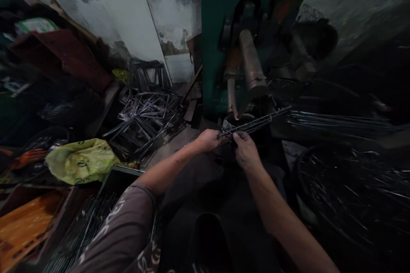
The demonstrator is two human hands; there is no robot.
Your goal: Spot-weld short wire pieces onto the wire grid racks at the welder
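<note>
Both hands hold a narrow wire frame (256,124) that slants up to the right. My left hand (209,140) is closed on the frame's near left end. My right hand (245,150) pinches it a little further along, thumb on top. The frame lies just below the metal arms (251,66) of a green machine (218,30), whose lower arm (231,98) ends right above the frame's left end.
A heap of wire frames (144,117) covers the floor at left, with a yellow-green bag (80,161) in front. Straight rods (336,121) lie at right above a tangle of wire (352,196). A crate of rods (92,222) sits by my left elbow.
</note>
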